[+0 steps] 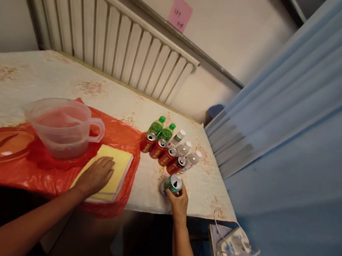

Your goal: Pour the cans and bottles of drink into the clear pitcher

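On the floral-covered surface point(148, 197), I'd hold the green cylindrical metal can point(171, 182) upright near the red metal cans point(166, 157), right hand point(179, 200) fingers pinching its side lightly, left hand point(97, 173) fingers loosely spread on the rectangular yellow pad point(121, 160).

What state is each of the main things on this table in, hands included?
Right hand: closed around the green can
Green can: opened, gripped
Left hand: laid flat on the yellow pad
Yellow pad: lying flat
Red cans: upright, apparently opened
Green-capped bottles: upright, capped
White-capped bottles: upright, capped
Pitcher: upright, uncovered
Red plastic sheet: spread out, wrinkled
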A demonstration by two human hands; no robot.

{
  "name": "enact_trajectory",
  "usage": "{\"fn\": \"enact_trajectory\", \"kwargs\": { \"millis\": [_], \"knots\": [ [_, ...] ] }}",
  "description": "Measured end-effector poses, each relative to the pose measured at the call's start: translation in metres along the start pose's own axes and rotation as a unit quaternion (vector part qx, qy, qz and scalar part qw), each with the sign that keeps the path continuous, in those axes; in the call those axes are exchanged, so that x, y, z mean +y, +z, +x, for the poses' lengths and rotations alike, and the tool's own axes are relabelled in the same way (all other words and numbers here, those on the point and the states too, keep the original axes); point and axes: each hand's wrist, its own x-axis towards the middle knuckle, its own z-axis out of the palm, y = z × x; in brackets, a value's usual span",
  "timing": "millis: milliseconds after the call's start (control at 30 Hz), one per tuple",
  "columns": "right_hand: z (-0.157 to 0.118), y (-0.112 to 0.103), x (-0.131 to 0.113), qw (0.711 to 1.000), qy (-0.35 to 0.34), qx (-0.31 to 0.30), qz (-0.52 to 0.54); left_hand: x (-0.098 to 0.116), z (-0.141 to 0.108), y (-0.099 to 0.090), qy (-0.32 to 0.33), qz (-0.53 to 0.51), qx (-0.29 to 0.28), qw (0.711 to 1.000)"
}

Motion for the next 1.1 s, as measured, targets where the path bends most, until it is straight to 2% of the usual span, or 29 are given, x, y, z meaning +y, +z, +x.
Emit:
{"fn": "enact_trajectory", "kwargs": {
  "millis": [233,400,567,867,967,1100],
  "knots": [
    [0.031,-0.029,0.017,0.999,0.003,0.031,-0.011,-0.004,0.003,0.002,0.009,0.006,0.001,1.000],
    [0.052,-0.039,0.028,0.999,-0.010,0.040,-0.011,-0.005,0.005,0.001,0.005,0.001,-0.003,1.000],
    [0.063,-0.038,0.038,0.998,-0.049,0.030,-0.019,-0.006,0.007,0.000,0.007,-0.004,-0.007,1.000],
    [0.070,-0.035,0.051,0.997,-0.069,0.037,-0.023,-0.007,0.008,0.000,0.003,-0.016,-0.007,1.000],
    [0.065,-0.032,0.061,0.995,-0.069,0.062,-0.027,-0.007,0.008,0.000,0.010,-0.008,-0.007,1.000],
    [0.060,-0.028,0.077,0.986,-0.090,0.118,-0.081,-0.007,0.008,0.000,0.017,-0.001,-0.006,1.000]
  ]
}}
